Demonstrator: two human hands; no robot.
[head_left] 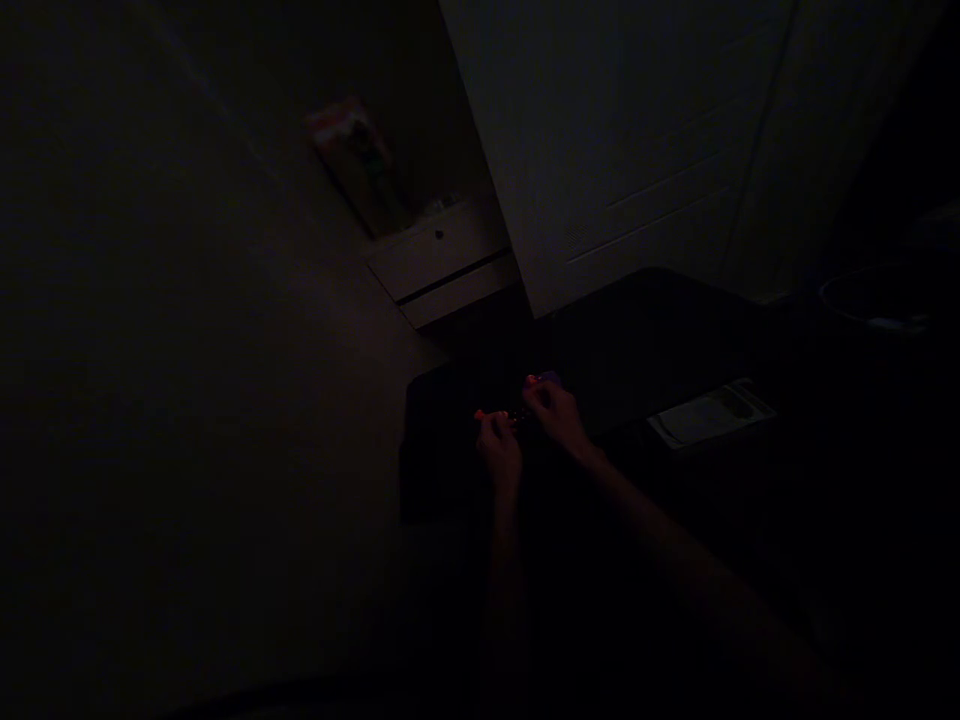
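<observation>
Red and probably light, the small thing (pixel 481 414) suits an end pinch; left hand (pixel 501 447) and right hand (pixel 559 412) look narrow, grip unclear.

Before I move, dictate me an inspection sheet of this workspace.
Surface: dark, flat tabletop; finish too dark to judge.
Job's things: small red-lit piece at the left hand; small purple piece, red-lit nearby, at the right hand; tiny bright specks between.
Clutter: pale flat item with printed markings beyond the table's edge, right of the hands.
Hands: both bare, fingers bent close to the pieces; grip unclear.
Cables: nothing seen; deep shadow could hide some.
Surroundings: very dim; pale drawer unit bearing a red-and-brown boxy item, large pale ridged panel.
</observation>
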